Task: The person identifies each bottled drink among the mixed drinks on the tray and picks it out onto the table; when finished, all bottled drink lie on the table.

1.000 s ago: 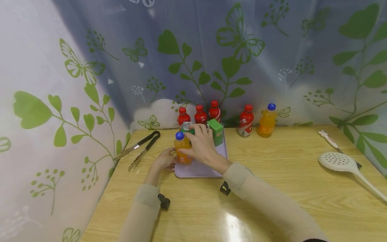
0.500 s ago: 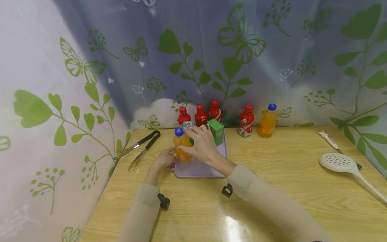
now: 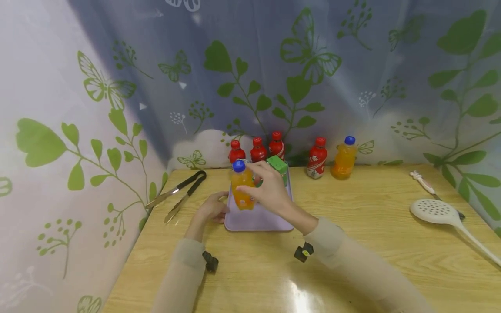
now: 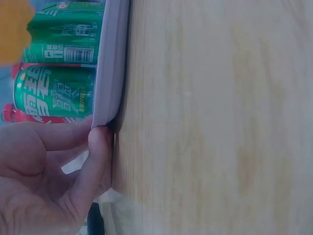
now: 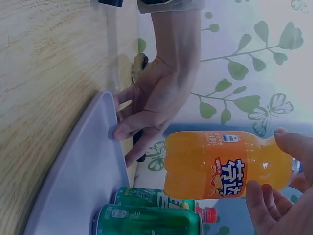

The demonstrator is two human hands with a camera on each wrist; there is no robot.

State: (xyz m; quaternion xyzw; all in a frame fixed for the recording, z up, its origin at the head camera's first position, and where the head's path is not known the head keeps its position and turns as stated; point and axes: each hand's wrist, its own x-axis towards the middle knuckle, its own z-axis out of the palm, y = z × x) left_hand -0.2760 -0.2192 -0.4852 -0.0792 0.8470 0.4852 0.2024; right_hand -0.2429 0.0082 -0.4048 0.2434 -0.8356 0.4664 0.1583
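Note:
My right hand (image 3: 270, 191) grips an orange soda bottle (image 5: 205, 164) with a blue cap near its neck. The bottle is upright, its base raised off the lilac tray (image 3: 258, 222). At the tray's left edge, my left hand (image 3: 213, 208) pinches the rim between thumb and fingers; the left wrist view shows this grip up close. Green drink cans (image 4: 56, 90) stand together on the tray, partly hidden in the head view by the right hand and the bottle. A green carton (image 3: 278, 165) stands at the tray's back right.
Several red-capped bottles (image 3: 258, 150) line the back by the curtain. Another red bottle (image 3: 317, 158) and a second orange bottle (image 3: 344, 158) stand right of the tray. Tongs (image 3: 182, 195) lie at left. A white skimmer (image 3: 436, 211) and a slim-handled utensil (image 3: 424, 182) lie at right.
The orange soda bottle has come up off the tray in my right hand and shifted slightly right. My left hand stays at the tray's left edge.

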